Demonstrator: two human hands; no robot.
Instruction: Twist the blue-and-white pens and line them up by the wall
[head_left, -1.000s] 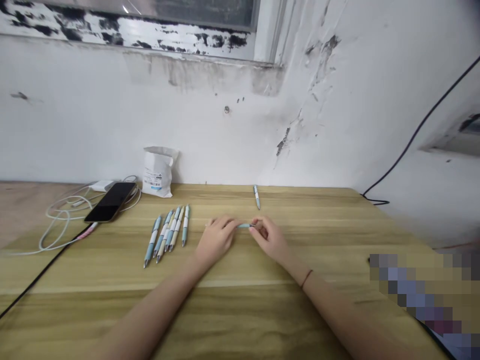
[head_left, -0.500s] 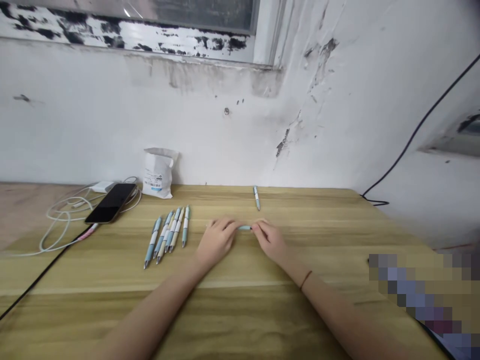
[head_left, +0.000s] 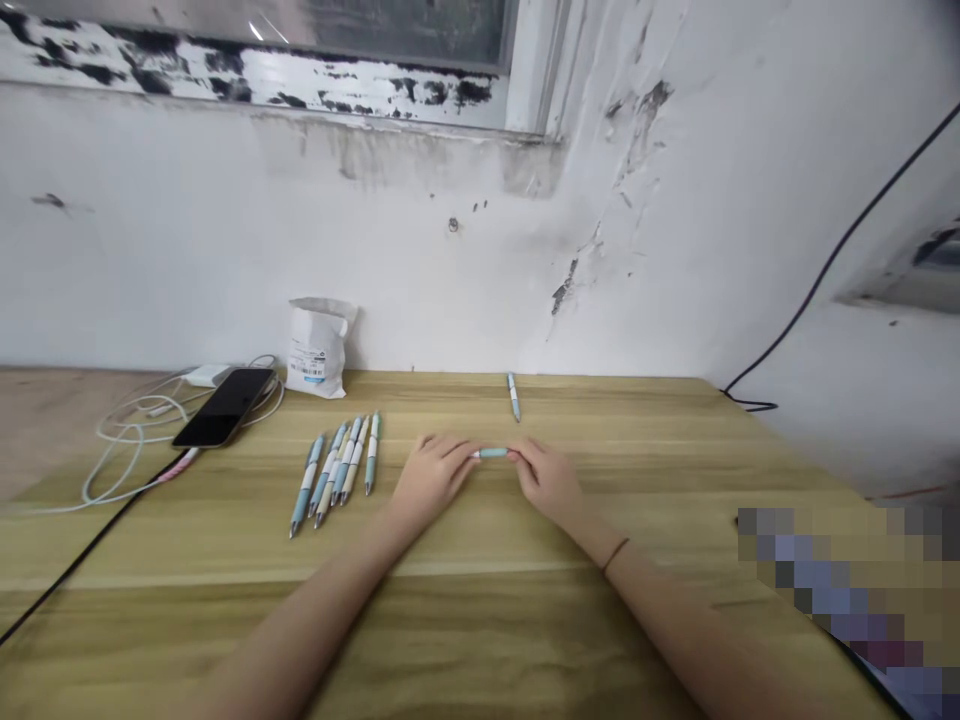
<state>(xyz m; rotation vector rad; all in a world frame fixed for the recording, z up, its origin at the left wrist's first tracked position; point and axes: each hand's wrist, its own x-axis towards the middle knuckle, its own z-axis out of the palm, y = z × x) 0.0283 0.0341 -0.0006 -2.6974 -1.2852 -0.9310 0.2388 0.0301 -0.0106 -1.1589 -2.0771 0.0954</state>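
Note:
Between my two hands a pale blue and white pen [head_left: 493, 453] lies crosswise, just above or on the table. My left hand [head_left: 437, 470] pinches its white end, most of which the fingers cover. At the other end, the fingertips of my right hand [head_left: 546, 480] are closed on the tip, which they hide. Beyond my hands a single blue and white pen [head_left: 514, 397] lies near the wall. To the left of my left hand several blue, white and cream pens [head_left: 306, 487] lie side by side, their tips towards me.
A black phone [head_left: 225, 408] with white cables [head_left: 112, 440] lies at the left. Against the wall stands a crumpled white packet [head_left: 317, 348] with a label. A black cable [head_left: 832, 250] hangs at the right. The wooden table [head_left: 480, 640] meets the wall; a pixelated patch covers the lower right.
My right hand has shifted slightly to the right, and a bit more of the pen shows between my hands. My left hand stays nearly in place.

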